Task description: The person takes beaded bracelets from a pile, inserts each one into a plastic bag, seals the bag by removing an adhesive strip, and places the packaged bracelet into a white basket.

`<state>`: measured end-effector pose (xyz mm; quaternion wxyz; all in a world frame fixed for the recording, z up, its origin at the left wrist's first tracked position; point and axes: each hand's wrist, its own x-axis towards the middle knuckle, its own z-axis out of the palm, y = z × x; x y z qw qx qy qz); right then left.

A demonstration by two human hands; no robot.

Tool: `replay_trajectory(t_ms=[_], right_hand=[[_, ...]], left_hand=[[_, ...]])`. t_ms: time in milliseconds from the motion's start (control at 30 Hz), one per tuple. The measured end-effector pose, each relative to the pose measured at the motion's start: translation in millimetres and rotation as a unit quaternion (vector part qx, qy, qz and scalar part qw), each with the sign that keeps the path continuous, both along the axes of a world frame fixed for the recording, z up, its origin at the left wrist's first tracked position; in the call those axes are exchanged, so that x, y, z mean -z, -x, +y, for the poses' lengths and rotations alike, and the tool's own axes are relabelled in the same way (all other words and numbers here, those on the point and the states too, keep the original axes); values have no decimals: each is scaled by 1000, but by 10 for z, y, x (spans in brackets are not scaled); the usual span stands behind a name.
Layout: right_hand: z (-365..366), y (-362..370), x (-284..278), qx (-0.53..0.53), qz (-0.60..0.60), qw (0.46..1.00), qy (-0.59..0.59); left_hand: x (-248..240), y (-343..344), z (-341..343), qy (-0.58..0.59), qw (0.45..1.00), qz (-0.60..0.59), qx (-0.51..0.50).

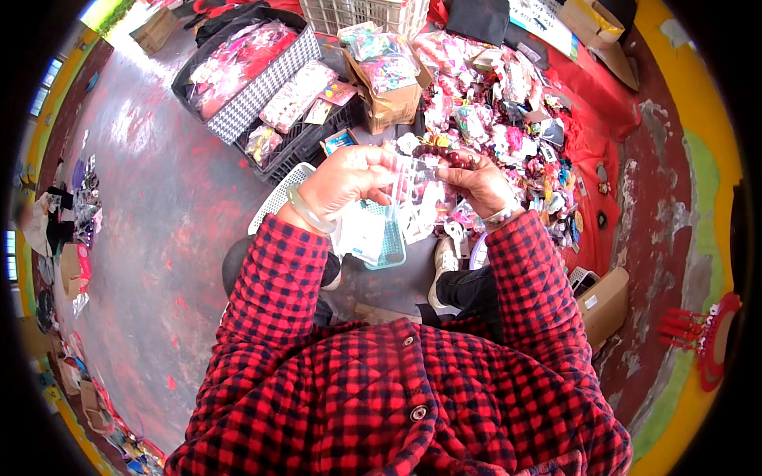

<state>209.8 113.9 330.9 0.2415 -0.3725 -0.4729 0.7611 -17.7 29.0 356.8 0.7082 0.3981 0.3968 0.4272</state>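
Step in hand, as far as I can judge: handling a clear plastic piece (409,181), held up between both hands in front of the body; looks like a see-through packet or strip, exact kind too small and glary to tell; it sits above the near edge of the goods pile (496,119), just past the teal basket (394,242); left hand (347,182) grasps its left side, thumb and fingers pinching; right hand (479,185) pinches its right side near the top; neither hand is released, neither is clenched on nothing; dark red beads (464,159) show at the right hand's fingers, cannot tell whether held or just lying behind; pale bangle (311,211) on the left wrist.

Teal basket is on the floor (159,206) between the feet, white packet (359,238) lying in it; white basket (278,194) next to it on the left; pile spreads over red cloth (601,163) ahead and to the right.

Next move, my guess, calls for one hand to keep a firm pinch while the other frees up or shifts its grip; thin, slick plastic probably flexes, so light, even tension; slipping into the pile would make it hard to pick out.
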Motion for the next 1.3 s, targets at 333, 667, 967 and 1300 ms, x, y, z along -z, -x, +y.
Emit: replay_trajectory(t_ms=[333,667,967,1300], right_hand=[[14,29,91,14,-6,1000,-12],[4,49,83,25,-8,999,-22],[60,81,31,319,-33,944,-80],[-254,388,58,77,-70,991,-87]], left_hand=[[49,23,6,22,999,-28,9],[74,4,7,29,999,15,-25],[312,-23,92,73,959,-26,-273],[287,-355,151,35,974,-4,-226]])
